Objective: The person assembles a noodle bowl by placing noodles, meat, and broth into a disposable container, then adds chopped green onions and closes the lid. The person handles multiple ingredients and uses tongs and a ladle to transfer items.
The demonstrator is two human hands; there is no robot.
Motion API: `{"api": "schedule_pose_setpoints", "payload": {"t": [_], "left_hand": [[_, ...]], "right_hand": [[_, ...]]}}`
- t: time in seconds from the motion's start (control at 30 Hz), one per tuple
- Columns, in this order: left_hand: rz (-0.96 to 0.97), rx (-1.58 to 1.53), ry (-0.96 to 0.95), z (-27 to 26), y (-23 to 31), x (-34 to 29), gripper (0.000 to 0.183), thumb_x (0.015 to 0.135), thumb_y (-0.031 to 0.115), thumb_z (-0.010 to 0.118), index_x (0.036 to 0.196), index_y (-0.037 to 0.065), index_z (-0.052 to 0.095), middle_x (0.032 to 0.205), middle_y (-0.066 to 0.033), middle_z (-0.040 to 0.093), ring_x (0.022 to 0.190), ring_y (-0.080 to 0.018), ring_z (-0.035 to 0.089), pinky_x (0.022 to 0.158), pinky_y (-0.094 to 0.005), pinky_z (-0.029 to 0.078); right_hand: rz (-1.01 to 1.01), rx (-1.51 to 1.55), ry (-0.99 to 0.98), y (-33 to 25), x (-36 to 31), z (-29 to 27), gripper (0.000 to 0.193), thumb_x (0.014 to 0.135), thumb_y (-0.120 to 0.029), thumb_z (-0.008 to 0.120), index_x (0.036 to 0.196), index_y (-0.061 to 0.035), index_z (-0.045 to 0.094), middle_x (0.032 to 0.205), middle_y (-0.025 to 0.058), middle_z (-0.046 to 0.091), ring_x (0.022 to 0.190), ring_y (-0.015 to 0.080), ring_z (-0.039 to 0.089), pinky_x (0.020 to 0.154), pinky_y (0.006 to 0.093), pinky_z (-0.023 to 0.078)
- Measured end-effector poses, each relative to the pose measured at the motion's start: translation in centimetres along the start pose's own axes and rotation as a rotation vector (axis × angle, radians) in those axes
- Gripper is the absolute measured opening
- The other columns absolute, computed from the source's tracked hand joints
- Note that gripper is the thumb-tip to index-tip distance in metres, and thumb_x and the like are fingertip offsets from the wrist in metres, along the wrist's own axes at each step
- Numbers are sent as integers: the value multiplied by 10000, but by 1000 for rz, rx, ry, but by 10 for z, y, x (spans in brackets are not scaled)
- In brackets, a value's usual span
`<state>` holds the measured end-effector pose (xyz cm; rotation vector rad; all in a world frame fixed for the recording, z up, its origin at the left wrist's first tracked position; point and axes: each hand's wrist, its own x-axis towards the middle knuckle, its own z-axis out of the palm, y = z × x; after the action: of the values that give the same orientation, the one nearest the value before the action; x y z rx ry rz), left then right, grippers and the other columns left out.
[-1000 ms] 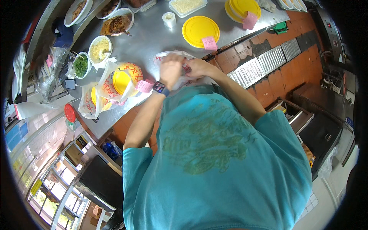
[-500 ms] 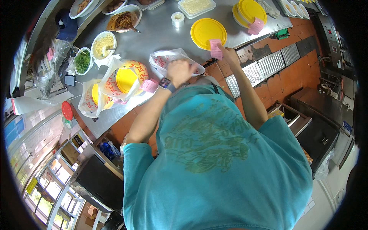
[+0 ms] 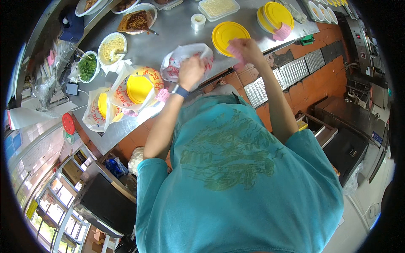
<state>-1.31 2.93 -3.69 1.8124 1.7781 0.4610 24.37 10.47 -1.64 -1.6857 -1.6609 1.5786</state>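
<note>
My left hand, with a watch on its wrist, is curled at the white plastic bag with red print, which lies puffed up near the counter's front edge. Its fingertips are partly hidden against the bag. A pink paper slip is pinched in my right hand. The slip hangs over the near edge of a round container with a yellow lid. To the left stand two printed plastic bags, each around a yellow-lidded container: one lid faces up, and the other lid is partly covered.
On the steel counter are a tape roll, a tub of white shreds, a bowl of chopped greens, a bowl of yellowish bits and a sauce bag. More yellow-lidded containers stand at the far right.
The plastic bag has puffed up and shifted slightly left, with my left hand curled at it. My right hand has moved slightly up and left with the slip.
</note>
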Motion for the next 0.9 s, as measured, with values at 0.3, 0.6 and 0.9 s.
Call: {"api": "schedule_pose_setpoints", "payload": {"t": [0.3, 0.6, 0.9], "left_hand": [[4, -232, -270, -30, -18, 11, 484, 985, 405, 587, 1178, -33, 660, 1058, -265, 674, 1039, -375, 661, 901, -436, 492], [-430, -981, -446, 9, -113, 23, 401, 968, 205, 597, 1320, 12, 606, 1328, -93, 632, 1109, -208, 661, 961, -353, 518], [33, 532, -357, -13, -79, 14, 388, 783, 248, 742, 1119, 59, 704, 1158, -210, 691, 1080, -370, 675, 893, -473, 558]], "right_hand": [[-86, -707, -191, 20, 2, 90, 355, 874, -375, 659, 985, -42, 720, 930, 234, 690, 928, 403, 666, 837, 460, 531], [-635, -681, -77, -75, 1, 133, 237, 828, -95, 601, 1025, -30, 716, 1043, 187, 705, 1015, 369, 675, 887, 463, 542], [-210, -811, -130, -14, 58, 92, 358, 871, -310, 636, 1037, -5, 720, 1077, 210, 715, 968, 410, 692, 850, 489, 549]]}}
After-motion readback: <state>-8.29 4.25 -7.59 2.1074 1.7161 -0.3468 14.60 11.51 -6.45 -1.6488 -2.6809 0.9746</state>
